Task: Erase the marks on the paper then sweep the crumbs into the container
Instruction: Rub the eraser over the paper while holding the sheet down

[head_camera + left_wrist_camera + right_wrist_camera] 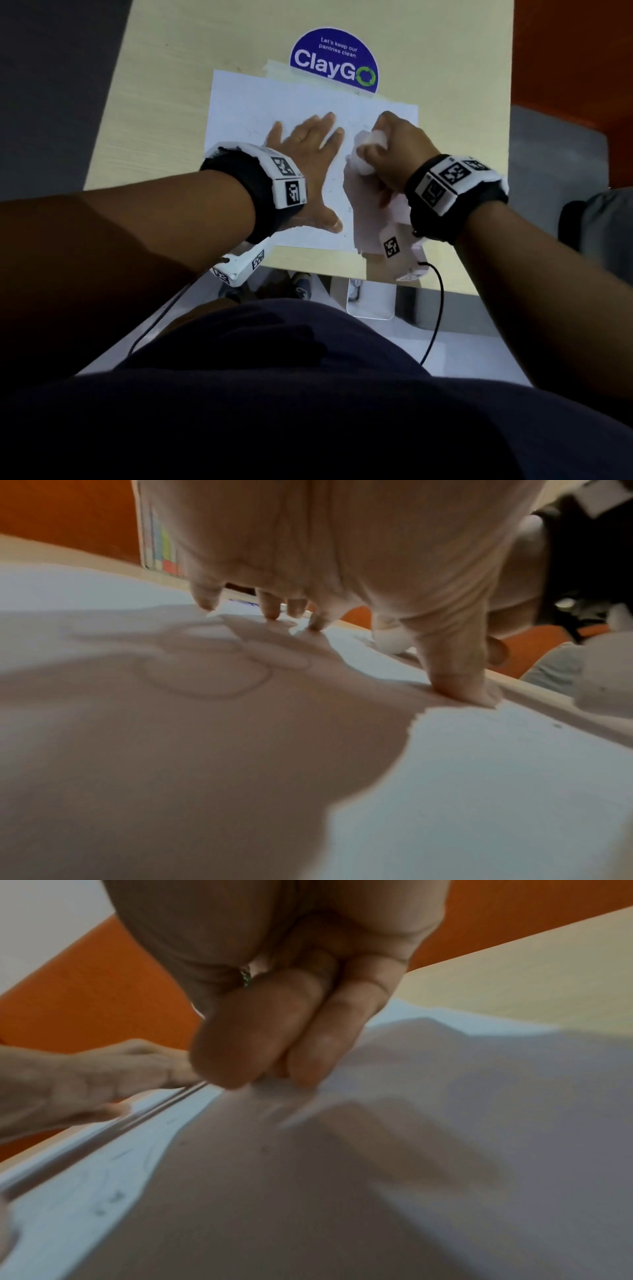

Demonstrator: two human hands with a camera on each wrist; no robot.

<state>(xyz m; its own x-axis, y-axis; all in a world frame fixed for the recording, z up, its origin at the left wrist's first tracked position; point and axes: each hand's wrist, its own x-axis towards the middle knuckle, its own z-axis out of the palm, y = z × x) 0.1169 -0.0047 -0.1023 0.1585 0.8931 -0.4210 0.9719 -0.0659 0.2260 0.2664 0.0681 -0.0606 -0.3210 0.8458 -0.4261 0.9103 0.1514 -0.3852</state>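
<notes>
A white sheet of paper (pixel 246 102) lies taped to the pale wooden table (pixel 154 102). My left hand (pixel 305 144) lies flat on it, fingers spread, pressing it down. In the left wrist view the left hand (pixel 342 574) stands over faint pencil loops (pixel 205 693). My right hand (pixel 387 147) grips a crumpled white wad (pixel 363 150) against the right half of the paper. From the right wrist, the right hand's fingers (pixel 274 1042) curl down onto the sheet (pixel 68 1191), which bears faint marks (pixel 113 1199). A clear container (pixel 371 301) sits below the table's near edge.
A blue round "ClayGo" sticker (pixel 334 61) sits beyond the paper's far edge, beside strips of masking tape (pixel 277 70). Small dark specks (pixel 334 180) dot the paper between my hands. An orange surface (pixel 565 51) lies past the table on the right.
</notes>
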